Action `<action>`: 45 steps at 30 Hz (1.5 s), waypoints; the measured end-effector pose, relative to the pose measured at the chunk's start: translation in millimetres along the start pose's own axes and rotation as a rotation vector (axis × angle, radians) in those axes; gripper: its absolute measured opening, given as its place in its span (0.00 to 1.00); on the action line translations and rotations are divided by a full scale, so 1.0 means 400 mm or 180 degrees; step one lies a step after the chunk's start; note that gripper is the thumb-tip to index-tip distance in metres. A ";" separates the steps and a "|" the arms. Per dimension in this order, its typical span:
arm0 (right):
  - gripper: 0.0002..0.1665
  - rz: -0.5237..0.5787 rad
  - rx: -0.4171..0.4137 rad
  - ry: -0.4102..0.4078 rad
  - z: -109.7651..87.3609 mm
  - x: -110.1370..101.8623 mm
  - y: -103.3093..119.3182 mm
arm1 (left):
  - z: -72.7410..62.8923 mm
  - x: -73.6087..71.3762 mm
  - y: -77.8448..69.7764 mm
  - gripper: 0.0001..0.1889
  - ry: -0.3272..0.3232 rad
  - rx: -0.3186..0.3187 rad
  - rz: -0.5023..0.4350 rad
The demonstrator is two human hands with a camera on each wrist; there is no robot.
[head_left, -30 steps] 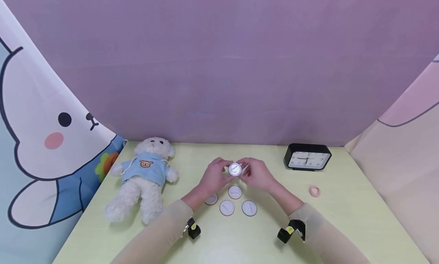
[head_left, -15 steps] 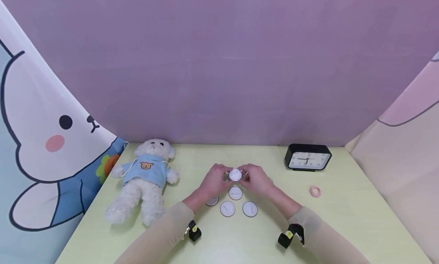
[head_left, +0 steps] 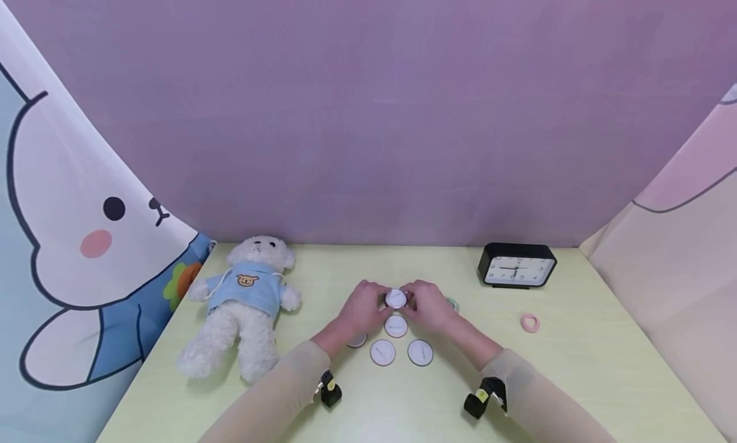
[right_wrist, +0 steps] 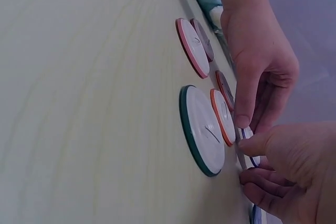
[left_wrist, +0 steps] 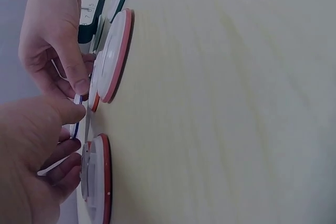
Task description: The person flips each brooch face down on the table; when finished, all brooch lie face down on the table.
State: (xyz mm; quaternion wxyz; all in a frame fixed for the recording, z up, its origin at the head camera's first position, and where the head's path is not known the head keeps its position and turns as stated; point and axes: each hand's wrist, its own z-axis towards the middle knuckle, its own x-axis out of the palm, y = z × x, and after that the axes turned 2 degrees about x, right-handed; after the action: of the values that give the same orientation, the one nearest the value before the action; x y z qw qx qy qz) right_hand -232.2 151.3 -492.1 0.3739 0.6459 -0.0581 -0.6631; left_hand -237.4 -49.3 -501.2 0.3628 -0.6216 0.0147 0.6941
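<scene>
Both hands pinch the edges of one round pin badge (head_left: pixel 395 298), blue at the rim, with its white back up. The left hand (head_left: pixel 364 306) holds its left side and the right hand (head_left: pixel 428 307) its right side, low over the table. Nearest to them lies an orange-rimmed badge (right_wrist: pixel 223 117). A red-rimmed badge (head_left: pixel 382 352) and a green-rimmed badge (head_left: pixel 420 352) lie closer to the person. Another badge (head_left: pixel 357 341) is partly hidden by the left hand. Beyond the right hand shows a greenish round edge (head_left: pixel 453 304), mostly covered.
A white plush toy (head_left: pixel 247 308) in a blue top lies at the left. At the back right stands a black clock (head_left: pixel 517 265), with a pink hair tie (head_left: pixel 530 322) in front of it. A purple cloth (head_left: pixel 368 123) hangs behind the pale table (head_left: pixel 604 366).
Both hands have moved down and toward the person with the badge between them. The greenish edge beyond the right hand has come into view. The badges on the table stay in place.
</scene>
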 end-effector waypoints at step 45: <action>0.14 -0.0638 0.0122 -0.0264 -0.042 -0.098 -0.117 | 0.139 0.067 -0.106 0.16 0.0420 0.0231 0.0600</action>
State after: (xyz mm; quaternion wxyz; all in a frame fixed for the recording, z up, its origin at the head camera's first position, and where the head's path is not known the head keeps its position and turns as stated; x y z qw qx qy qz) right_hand -241.1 214.1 -489.1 0.2905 0.6275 -0.0213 -0.7221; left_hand -261.7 20.8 -493.7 0.3164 -0.6482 0.1220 0.6817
